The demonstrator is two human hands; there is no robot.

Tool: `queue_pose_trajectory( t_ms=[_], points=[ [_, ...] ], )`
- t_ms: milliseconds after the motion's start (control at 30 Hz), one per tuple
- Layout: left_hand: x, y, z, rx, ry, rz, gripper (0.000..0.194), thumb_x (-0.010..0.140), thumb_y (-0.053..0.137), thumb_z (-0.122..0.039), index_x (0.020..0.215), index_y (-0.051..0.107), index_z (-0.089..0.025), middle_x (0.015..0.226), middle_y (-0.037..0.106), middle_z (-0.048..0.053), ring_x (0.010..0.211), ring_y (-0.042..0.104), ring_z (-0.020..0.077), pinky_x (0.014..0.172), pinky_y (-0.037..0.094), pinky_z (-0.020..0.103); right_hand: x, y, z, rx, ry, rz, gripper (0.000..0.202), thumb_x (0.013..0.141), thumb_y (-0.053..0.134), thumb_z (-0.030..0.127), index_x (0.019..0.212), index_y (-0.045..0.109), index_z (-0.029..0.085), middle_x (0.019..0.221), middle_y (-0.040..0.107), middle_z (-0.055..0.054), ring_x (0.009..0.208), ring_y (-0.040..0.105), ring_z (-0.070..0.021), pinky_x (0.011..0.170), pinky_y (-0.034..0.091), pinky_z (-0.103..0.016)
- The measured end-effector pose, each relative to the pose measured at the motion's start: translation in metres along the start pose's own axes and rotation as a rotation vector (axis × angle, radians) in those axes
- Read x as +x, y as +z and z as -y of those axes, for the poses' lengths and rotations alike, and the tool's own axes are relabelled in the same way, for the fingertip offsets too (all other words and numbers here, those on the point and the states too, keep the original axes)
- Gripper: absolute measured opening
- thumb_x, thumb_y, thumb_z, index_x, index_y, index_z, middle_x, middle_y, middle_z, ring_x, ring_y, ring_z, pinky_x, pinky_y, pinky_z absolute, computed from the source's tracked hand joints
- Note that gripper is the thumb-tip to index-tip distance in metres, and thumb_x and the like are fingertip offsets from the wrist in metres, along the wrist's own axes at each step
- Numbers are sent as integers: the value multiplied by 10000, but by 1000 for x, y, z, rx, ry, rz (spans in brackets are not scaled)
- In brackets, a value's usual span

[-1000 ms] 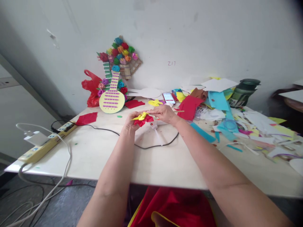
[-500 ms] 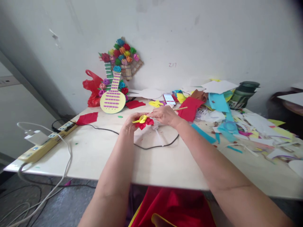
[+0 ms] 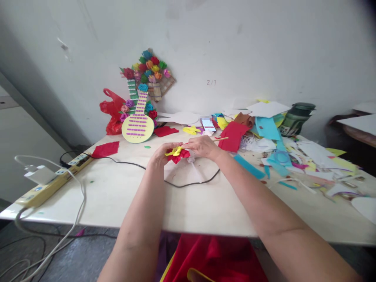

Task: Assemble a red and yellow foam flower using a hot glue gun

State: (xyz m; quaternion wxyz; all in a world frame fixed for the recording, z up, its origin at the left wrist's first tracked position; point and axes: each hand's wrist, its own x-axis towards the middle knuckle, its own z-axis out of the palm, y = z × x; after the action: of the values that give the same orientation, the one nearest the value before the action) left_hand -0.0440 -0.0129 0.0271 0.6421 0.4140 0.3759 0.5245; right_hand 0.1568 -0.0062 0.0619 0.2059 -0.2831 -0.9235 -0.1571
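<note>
My left hand (image 3: 160, 153) is closed around a red and yellow paper flower (image 3: 178, 153), held above the middle of the table. Close beside it, my right hand (image 3: 202, 146) pinches a thin wooden stick (image 3: 221, 139), one end of which sticks out to the right. The stick's other end reaches toward the yellow middle of the flower; whether it touches is too small to tell. Below the right hand, a white glue gun (image 3: 195, 171) rests on the table, partly hidden by the hands.
A black cable (image 3: 188, 185) curves across the table to a power strip (image 3: 55, 182) at the left. A paper guitar (image 3: 138, 128) leans among paper flowers at the back. Red crepe paper (image 3: 235, 135), blue strips (image 3: 249, 166), scraps, a phone (image 3: 208, 123) and a green bottle (image 3: 297, 119) lie right.
The whole view has shifted slightly. The flower is tilted a little differently in my left hand, and the right hand with the stick has turned slightly beside it.
</note>
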Motion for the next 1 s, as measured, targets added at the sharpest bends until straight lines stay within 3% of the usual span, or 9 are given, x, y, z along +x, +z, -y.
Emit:
queue_pose_trajectory(
  t_ms=[633, 867, 1000],
  points=[
    [-3, 11, -5, 77, 82, -5, 208, 509, 686, -152, 711, 668, -105, 650, 655, 55, 586, 612, 153, 553, 478, 236, -4, 5, -7, 68, 26, -33, 322, 863, 486, 223, 1114, 654, 334, 904, 716, -1, 783, 620, -134, 592, 361, -219],
    [-4, 16, -6, 126, 122, -23, 174, 497, 688, -177, 654, 644, -118, 613, 627, 38, 562, 589, 143, 526, 460, 238, -4, 6, -7, 120, 67, -59, 308, 874, 491, 262, 1145, 636, 269, 1051, 703, -25, 904, 644, -165, 704, 422, -245],
    [-2, 19, -5, 140, 180, -33, 186, 505, 705, -194, 667, 661, -113, 645, 650, 57, 580, 597, 146, 549, 461, 245, -4, 7, -8, 146, 118, -70, 271, 880, 481, 270, 1064, 672, 219, 1005, 716, -36, 893, 653, -178, 718, 432, -259]
  ],
)
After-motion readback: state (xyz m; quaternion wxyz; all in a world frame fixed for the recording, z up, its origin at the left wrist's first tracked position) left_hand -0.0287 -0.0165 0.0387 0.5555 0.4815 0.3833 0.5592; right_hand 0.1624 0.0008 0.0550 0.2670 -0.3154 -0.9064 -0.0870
